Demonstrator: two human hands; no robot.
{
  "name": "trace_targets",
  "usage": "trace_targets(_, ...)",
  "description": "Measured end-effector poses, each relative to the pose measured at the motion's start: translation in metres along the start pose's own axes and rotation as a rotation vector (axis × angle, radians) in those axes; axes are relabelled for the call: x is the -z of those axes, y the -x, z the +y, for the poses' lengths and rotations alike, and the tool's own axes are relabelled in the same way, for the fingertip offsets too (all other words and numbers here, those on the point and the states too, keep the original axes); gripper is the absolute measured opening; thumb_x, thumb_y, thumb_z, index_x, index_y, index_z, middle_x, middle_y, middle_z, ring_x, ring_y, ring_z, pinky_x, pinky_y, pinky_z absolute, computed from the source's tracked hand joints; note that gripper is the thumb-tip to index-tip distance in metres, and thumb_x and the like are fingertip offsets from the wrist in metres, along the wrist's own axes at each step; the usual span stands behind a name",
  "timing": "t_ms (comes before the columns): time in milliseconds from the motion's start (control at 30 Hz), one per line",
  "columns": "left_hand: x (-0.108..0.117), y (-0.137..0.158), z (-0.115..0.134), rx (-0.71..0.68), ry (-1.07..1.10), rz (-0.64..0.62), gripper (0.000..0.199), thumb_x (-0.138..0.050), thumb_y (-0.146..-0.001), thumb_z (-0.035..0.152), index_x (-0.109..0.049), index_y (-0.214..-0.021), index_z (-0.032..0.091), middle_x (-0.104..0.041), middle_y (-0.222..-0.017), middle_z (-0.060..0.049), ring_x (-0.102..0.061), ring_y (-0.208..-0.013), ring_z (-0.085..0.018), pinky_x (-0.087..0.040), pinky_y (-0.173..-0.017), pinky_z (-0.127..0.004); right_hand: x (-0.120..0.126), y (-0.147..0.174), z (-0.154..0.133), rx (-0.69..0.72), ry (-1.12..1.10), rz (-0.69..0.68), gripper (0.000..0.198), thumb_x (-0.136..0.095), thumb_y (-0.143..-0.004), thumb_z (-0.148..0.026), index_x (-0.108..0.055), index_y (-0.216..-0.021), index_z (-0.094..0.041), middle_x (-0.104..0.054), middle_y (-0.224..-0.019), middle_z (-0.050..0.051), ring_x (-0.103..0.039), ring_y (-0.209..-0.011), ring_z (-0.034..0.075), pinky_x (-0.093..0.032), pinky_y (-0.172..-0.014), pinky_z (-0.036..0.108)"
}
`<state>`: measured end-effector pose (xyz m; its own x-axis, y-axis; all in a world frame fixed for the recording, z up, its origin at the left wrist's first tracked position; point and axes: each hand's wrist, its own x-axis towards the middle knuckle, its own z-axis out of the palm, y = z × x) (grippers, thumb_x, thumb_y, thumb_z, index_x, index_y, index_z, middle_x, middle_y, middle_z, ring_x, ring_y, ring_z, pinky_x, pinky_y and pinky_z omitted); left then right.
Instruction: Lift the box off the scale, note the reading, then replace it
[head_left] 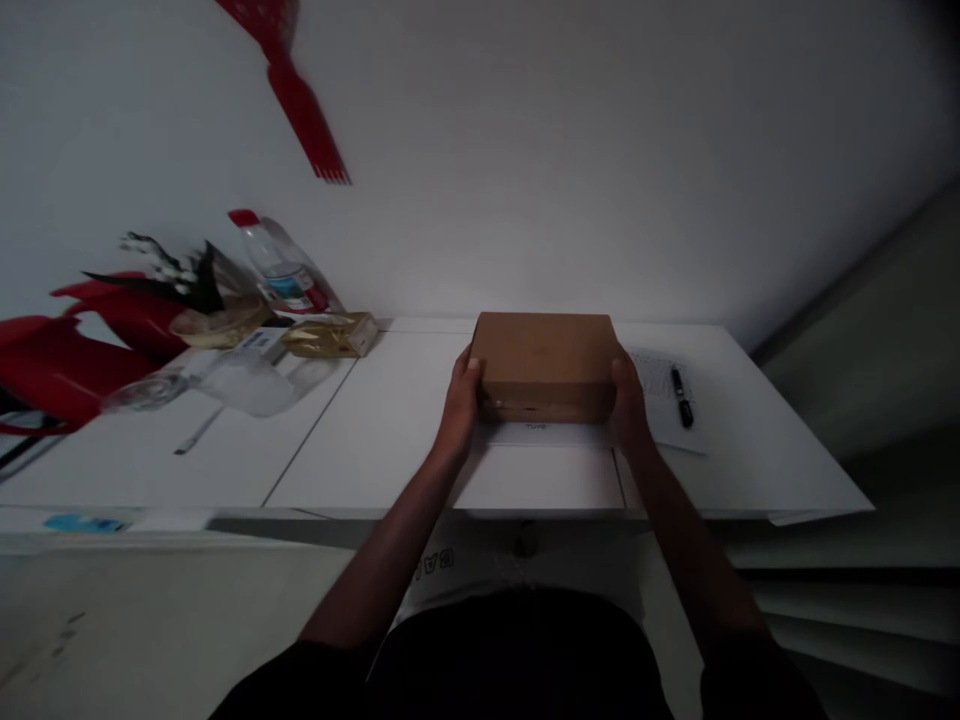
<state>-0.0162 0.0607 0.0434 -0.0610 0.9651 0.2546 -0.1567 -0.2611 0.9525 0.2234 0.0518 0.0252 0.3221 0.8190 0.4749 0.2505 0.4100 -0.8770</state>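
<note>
Between my two hands is a brown cardboard box [546, 352], over the white table near the wall. My left hand [459, 400] grips its left side, thumb at the near edge. On the opposite side my right hand [628, 398] presses in the same way. The fingers behind the box are partly hidden. A white sheet of paper [547, 434] with a few printed letters shows under the box's near edge. Whether the box rests on it or hangs just above, I cannot tell.
To the right, a black pen [682, 398] lies on a written sheet [660, 430]. At left stand a bottle [289, 275] with a red cap, a gold package [322, 336], a potted plant [221, 325], red watering cans [52, 365] and clear glassware [247, 385]. The table's front edge [525, 513] is close to me.
</note>
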Motion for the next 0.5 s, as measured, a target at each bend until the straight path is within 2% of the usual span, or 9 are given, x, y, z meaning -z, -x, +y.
trace_targets(133, 0.0013, -0.0008, -0.0021, 0.018, -0.007, 0.015, 0.059, -0.053, -0.093, 0.059, -0.054, -0.139, 0.022, -0.054, -0.143, -0.009, -0.044, -0.139, -0.031, -0.028, -0.123, -0.048, -0.0022, 0.0021, -0.0072, 0.013, -0.006, 0.002, 0.065, -0.043, -0.096, -0.067, -0.055, -0.139, -0.02, -0.053, -0.145, 0.013, -0.047, -0.138, 0.026, -0.03, -0.121, 0.052)
trace_targets(333, 0.0011, -0.0009, -0.005, -0.002, -0.015, 0.031, 0.052, -0.051, -0.093, 0.058, -0.058, -0.133, 0.025, -0.056, -0.138, -0.008, -0.046, -0.137, -0.031, -0.036, -0.12, -0.045, -0.0024, 0.0025, -0.0071, 0.009, -0.033, 0.01, 0.064, -0.046, -0.094, -0.067, -0.059, -0.134, -0.019, -0.056, -0.142, 0.013, -0.047, -0.137, 0.027, -0.028, -0.121, 0.052)
trace_targets(500, -0.0016, -0.0001, -0.0018, 0.011, 0.028, 0.012, 0.054, -0.053, -0.092, 0.058, -0.057, -0.133, 0.024, -0.055, -0.14, -0.008, -0.047, -0.136, -0.032, -0.042, -0.114, -0.044, -0.0038, 0.0027, -0.0084, -0.035, -0.077, 0.018, 0.063, -0.048, -0.092, -0.065, -0.058, -0.132, -0.018, -0.055, -0.143, 0.013, -0.047, -0.137, 0.028, -0.028, -0.122, 0.051)
